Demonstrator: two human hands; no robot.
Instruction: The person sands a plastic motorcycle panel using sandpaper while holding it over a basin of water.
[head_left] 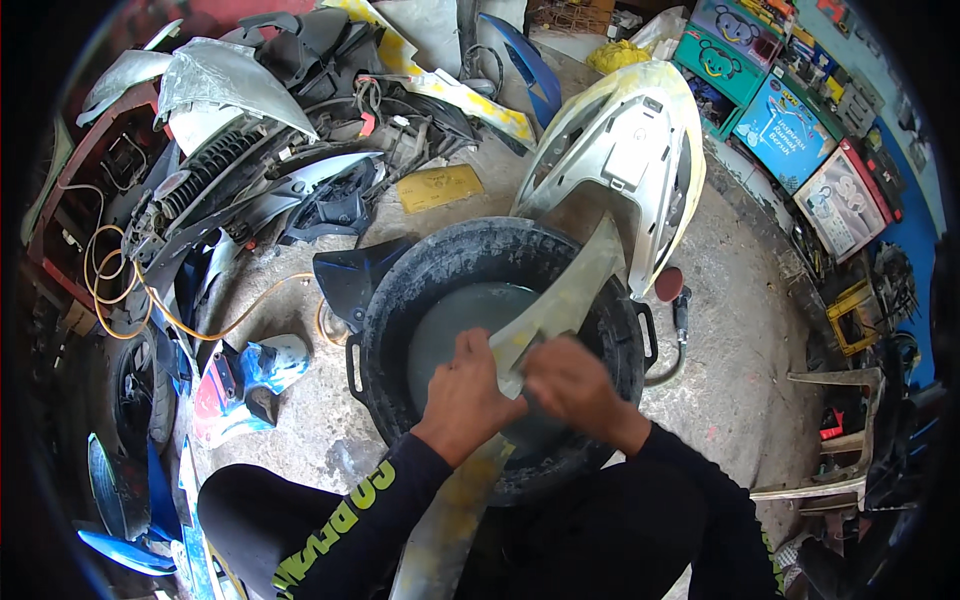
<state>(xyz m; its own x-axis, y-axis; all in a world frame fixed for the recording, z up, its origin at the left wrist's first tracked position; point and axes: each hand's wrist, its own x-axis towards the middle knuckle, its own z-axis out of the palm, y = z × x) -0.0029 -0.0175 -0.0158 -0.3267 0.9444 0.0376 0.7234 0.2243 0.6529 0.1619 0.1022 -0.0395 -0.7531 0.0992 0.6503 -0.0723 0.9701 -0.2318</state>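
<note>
A long, pale motorcycle body panel with yellowish patches lies slantwise across a round black tub. Its far end passes over the tub's far right rim, and its near end comes down between my knees. Cloudy water stands in the tub. My left hand grips the panel's left edge near its middle, thumb toward the right. Against the panel's right side, my right hand is closed and smeared by motion. Whatever its curled fingers hold, if anything, is hidden.
Behind the tub leans a silver and yellow fairing. A round-headed sander lies right of the tub, a dark panel left. A yellow sheet, a blue-and-red fairing, an orange hose and colourful crates surround it.
</note>
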